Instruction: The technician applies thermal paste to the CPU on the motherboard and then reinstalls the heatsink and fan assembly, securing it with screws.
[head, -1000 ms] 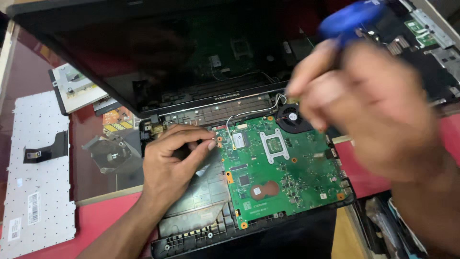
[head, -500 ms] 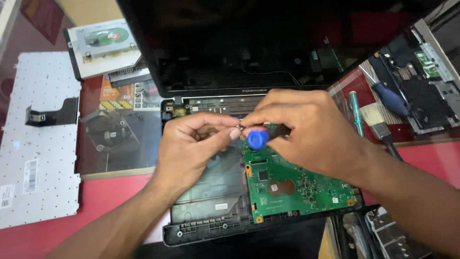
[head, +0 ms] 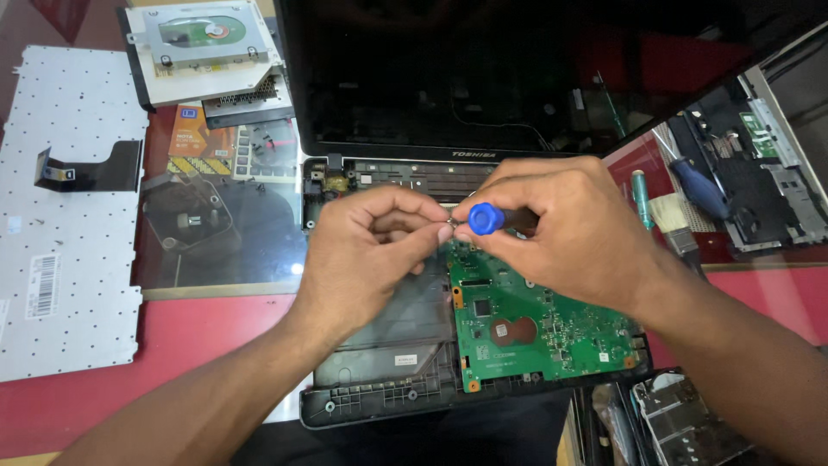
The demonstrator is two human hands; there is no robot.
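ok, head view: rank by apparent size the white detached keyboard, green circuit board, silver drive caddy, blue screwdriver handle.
1. White detached keyboard, cut off at the frame edge
2. Green circuit board, partly hidden by the hands
3. Silver drive caddy
4. Blue screwdriver handle, smallest, gripped by the right hand

Left hand (head: 366,250) and right hand (head: 569,229) meet fingertip to fingertip, both pinched.
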